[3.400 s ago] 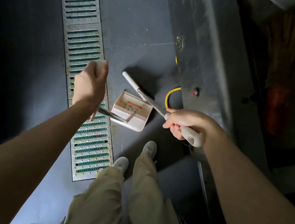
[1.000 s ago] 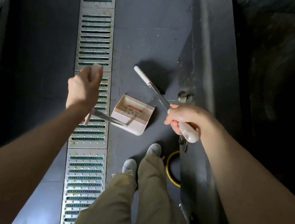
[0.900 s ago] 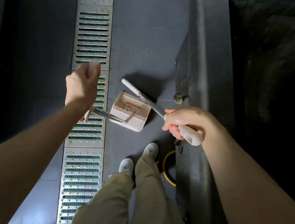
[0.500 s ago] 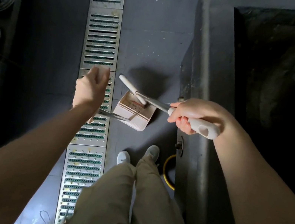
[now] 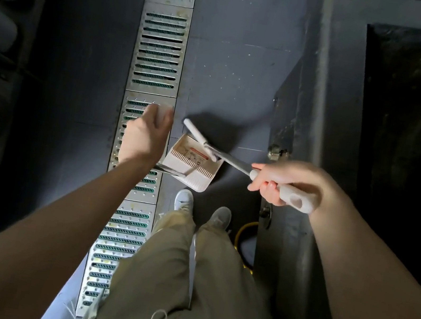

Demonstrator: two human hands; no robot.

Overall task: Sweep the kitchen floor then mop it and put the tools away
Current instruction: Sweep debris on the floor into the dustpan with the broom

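A cream dustpan point(image 5: 193, 163) with a comb edge sits low over the dark floor point(image 5: 234, 74) in front of my shoes. Its metal handle point(image 5: 169, 171) runs up to my left hand point(image 5: 145, 136), which grips the handle's pale top end. My right hand point(image 5: 281, 181) grips the white grip of the broom handle point(image 5: 292, 196). The metal shaft point(image 5: 234, 162) slants down and left, and the narrow white broom head point(image 5: 199, 137) lies over the dustpan's far edge.
A slotted metal drain grate point(image 5: 161, 48) runs along the floor to the left of the dustpan. A dark metal counter point(image 5: 323, 94) with a deep basin stands at the right. A yellow hose point(image 5: 243, 231) curls by its base. Shelving with stacked items fills the left edge.
I have stepped forward along the drain, and the basin has come into view at the right. The broom head has moved from the floor beyond the dustpan onto its far edge. Both grips are unchanged.
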